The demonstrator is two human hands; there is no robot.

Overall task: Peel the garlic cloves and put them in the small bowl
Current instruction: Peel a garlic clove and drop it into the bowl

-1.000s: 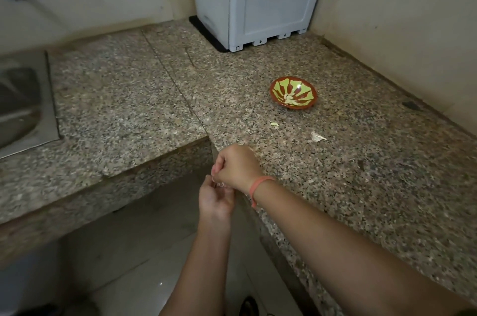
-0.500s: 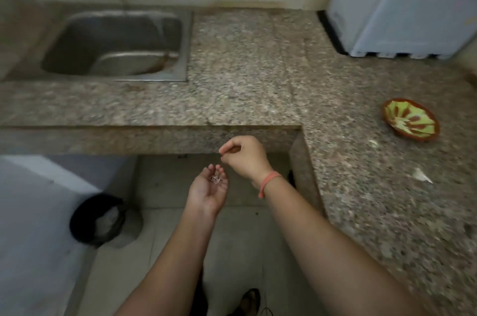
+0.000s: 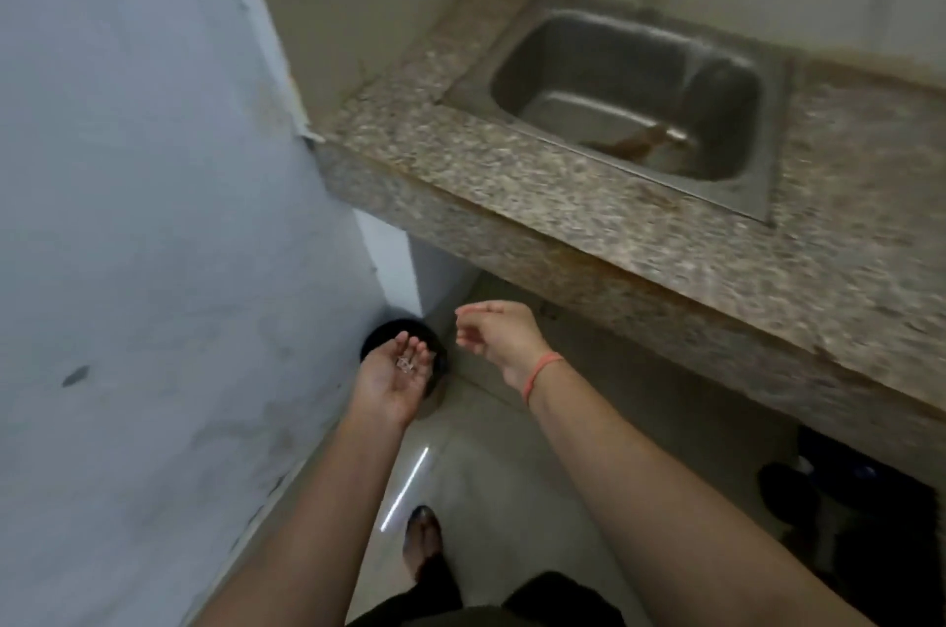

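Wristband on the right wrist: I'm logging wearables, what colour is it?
The wristband is orange-pink, clearest in the head view.

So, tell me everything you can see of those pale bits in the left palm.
The pale bits are a small cluster of thin, whitish, partly see-through flakes, perhaps garlic skin, though too small to be sure. They lie loose in the upturned palm of the left hand, near the base of its relaxed fingers, which do not close over them. Nothing else touches them; the right hand is apart. Below them stands a dark round bin on the floor.
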